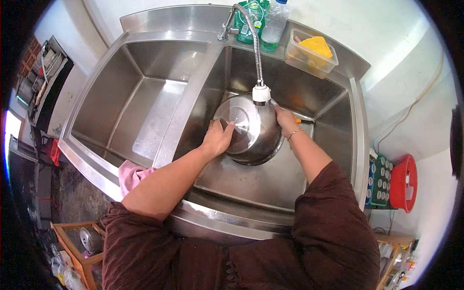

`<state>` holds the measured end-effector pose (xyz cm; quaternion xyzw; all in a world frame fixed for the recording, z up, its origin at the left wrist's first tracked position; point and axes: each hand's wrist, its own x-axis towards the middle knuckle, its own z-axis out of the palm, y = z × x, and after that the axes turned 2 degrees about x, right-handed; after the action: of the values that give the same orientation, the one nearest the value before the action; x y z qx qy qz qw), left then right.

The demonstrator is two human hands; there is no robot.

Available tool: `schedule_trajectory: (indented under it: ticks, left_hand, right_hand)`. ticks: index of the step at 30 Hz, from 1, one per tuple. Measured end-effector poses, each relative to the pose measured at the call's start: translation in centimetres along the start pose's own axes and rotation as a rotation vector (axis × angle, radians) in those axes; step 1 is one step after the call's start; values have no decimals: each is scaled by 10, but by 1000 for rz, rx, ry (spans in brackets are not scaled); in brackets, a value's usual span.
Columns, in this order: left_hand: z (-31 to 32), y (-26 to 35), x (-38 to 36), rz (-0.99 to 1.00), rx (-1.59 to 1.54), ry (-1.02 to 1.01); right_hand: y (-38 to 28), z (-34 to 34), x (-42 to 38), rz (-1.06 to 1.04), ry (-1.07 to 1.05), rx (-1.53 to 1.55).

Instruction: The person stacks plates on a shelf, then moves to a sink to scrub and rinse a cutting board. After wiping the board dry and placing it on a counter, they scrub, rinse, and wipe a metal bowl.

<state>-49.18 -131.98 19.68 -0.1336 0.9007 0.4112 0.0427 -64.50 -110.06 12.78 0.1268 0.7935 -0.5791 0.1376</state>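
Observation:
A round steel pot point(247, 137) is in the right-hand basin point(251, 186) of a double sink, tilted beneath the tap. My left hand point(218, 137) grips its left side, thumb stretched over the shiny round face. On the opposite side, my right hand point(286, 121), with a bracelet at the wrist, is closed on the pot's edge, its fingertips partly hidden. Water runs from the white spray head point(261, 94) of the flexible tap hose point(256, 48) onto the pot between my hands. A small orange piece point(297, 120) shows just right of my right hand.
Behind the basin stand a green pouch point(249, 21), a bottle with a blue cap point(275, 21) and a plastic tub point(309, 65) holding a yellow sponge point(316, 47). A pink cloth point(133, 176) hangs over the front edge. A red basin point(405, 183) is at the right.

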Motion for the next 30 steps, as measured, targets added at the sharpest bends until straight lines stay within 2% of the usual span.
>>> schedule_trajectory:
  ticks: [1, 2, 3, 4, 5, 7, 9, 13, 15, 17, 19, 23, 25, 29, 30]
  left_hand:
    - [-1, 1, -1, -33, -65, -61]
    - [-1, 3, -2, -35, -72, -61]
    - [-1, 4, -4, -123, -76, -98]
    - [0, 6, -5, -211, -78, -136]
    - [3, 6, -6, -209, -81, -136]
    - [6, 7, -8, -204, -61, -65]
    - [3, 7, -5, -243, -110, -107]
    - [2, 7, -6, -307, -182, -174]
    - [10, -8, 2, -358, -223, -197]
    - [9, -6, 0, -411, -266, -216]
    - [6, -5, -3, -524, -396, -219]
    - [12, -22, 11, -567, -479, -142]
    - [12, -27, 19, -502, -428, -24]
    - [5, -25, 18, -407, -411, -99]
    - [1, -15, 9, -439, -440, -200]
  right_hand:
    - [-18, -10, -18, 36, 46, 43]
    - [-36, -21, -38, 150, -34, 191]
    - [-38, -30, -43, 150, -32, 184]
    - [-37, -41, -45, 149, -99, 204]
    - [-35, -51, -46, 149, -166, 226]
    - [-20, -64, -38, 139, -152, 190]
    - [-6, -76, -29, 226, -272, 195]
    - [-17, -71, -58, 346, -369, 251]
    - [-26, -62, -80, 331, -417, 235]
    - [-26, -54, -83, 516, -407, 195]
    - [-14, -47, -81, 417, -492, 268]
    - [8, -39, -67, 487, -487, 376]
    - [16, -38, -58, 506, -475, 421]
    - [27, -43, -39, 512, -440, 492]
    - [28, -47, -36, 511, -430, 502]
